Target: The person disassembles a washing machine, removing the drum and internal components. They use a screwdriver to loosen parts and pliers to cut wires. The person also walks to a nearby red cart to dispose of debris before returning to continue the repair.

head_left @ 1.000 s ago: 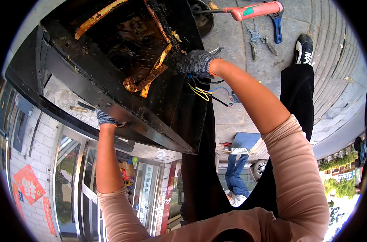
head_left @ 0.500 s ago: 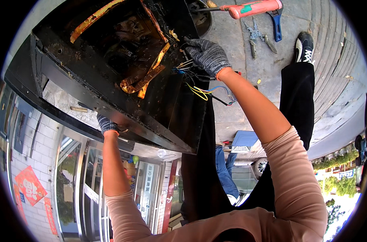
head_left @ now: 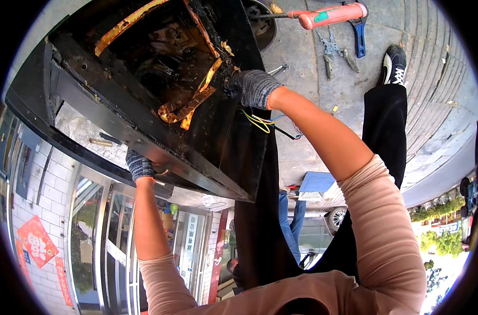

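A large black metal housing, greasy and shaped like a range hood, tilts in front of me. Orange-yellow grease-coated strips lie in its opening. My left hand, in a grey knit glove, is closed at the housing's lower frame, its fingertips partly hidden. My right hand, gloved alike, has its fingers curled at the housing's right edge. What they grip is too dark to make out. Loose yellow and blue wires with bare-looking ends hang just below that hand.
On the paving at the upper right lie a red-handled tool, a blue adjustable wrench and pliers. A dark round bowl stands by the housing. My shoe is at right; another person's jeans show behind.
My right hand has moved left and down along the housing's edge, onto the spot where the wires come out. The left hand stays at the frame. The housing has barely shifted.
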